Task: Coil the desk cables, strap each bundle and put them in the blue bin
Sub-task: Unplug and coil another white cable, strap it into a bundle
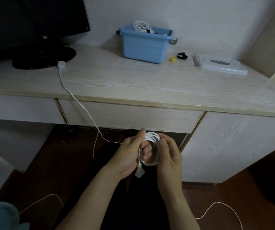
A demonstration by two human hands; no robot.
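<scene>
right hand [168,156] fingers pinch coil rim | left hand [130,155] fingers curl through white cable coil [151,148] (plug dangling)

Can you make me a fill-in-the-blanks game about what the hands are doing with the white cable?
1. Both hands, left hand and right hand, hold a coil of ____ cable.
2. The cable's far plug lies on the ____.
3. The bin by the wall is ____.
4. The black strap lies to the ____ of the bin.

Missing words: white; desk; blue; right
</scene>
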